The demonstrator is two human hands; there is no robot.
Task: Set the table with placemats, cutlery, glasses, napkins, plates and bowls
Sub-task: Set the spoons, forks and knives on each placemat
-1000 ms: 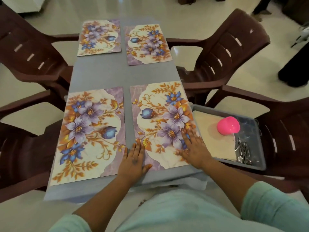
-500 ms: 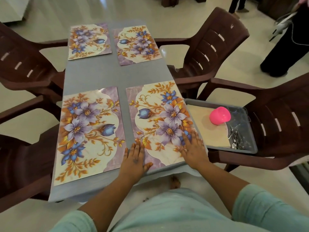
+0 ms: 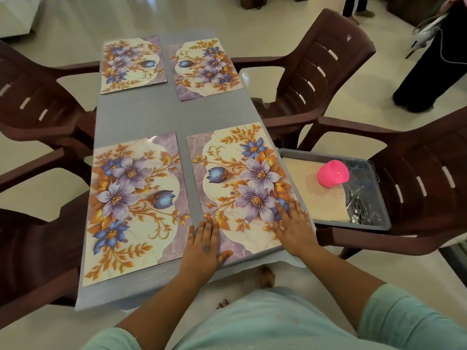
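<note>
Landmark: the near right placemat [image 3: 240,188], lying flat on the grey table [image 3: 161,114] at its near right corner.

Left hand [image 3: 203,245]: palm down, fingers straight and close together, pressed flat on the near left corner of this placemat. It grips nothing.

Right hand [image 3: 294,227]: palm down, fingers straight and slightly spread, pressed flat on the near right part of the same placemat, by the table's right edge. It grips nothing.

Just left of the landmark, separated from it by a narrow strip of bare table, lies the near left placemat [image 3: 136,203], flat and untouched.

To the right of the landmark, off the table, a grey tray [image 3: 379,210] rests on the seat of a brown plastic chair [image 3: 417,178]. The tray holds a beige sheet [image 3: 318,198], a pink bowl [image 3: 333,173] turned upside down on that sheet, clear glasses [image 3: 364,173] at the far right, and metal cutlery [image 3: 358,208] along the right side.

Beyond the landmark, at the far end of the table, two more placemats lie side by side: the far right placemat [image 3: 207,69] and the far left placemat [image 3: 132,63].
</note>
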